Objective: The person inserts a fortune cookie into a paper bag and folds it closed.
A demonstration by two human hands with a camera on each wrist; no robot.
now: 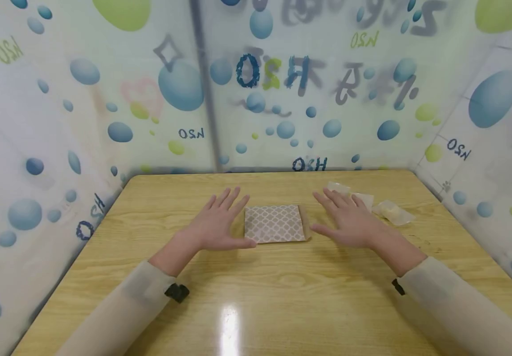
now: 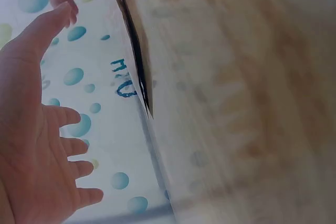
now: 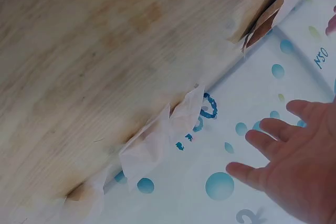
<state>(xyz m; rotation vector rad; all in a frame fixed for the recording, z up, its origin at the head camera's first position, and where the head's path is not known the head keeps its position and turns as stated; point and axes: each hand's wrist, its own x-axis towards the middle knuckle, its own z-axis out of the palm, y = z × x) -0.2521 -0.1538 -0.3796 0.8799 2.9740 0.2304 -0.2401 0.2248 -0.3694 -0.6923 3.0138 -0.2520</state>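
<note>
A flat paper envelope (image 1: 274,223) with a white lattice print and a plain brown flap at its right end lies on the wooden table. My left hand (image 1: 215,227) is spread at its left side, thumb tip at the envelope's near left corner in the head view; whether it touches cannot be told. On the other side my right hand (image 1: 349,220) is held with straight fingers, apart from the flap. Both hands hold nothing. The left wrist view shows the envelope (image 2: 137,51) edge-on, beyond the left hand (image 2: 37,140). In the right wrist view its brown opening (image 3: 265,22) gapes slightly.
Small translucent packets lie right of the envelope: one packet (image 1: 394,212) with something pale yellow inside, another (image 1: 364,200) partly behind my right hand, and a third (image 1: 338,187) farther back. Printed curtains (image 1: 256,123) enclose the table (image 1: 256,287) at the back and sides.
</note>
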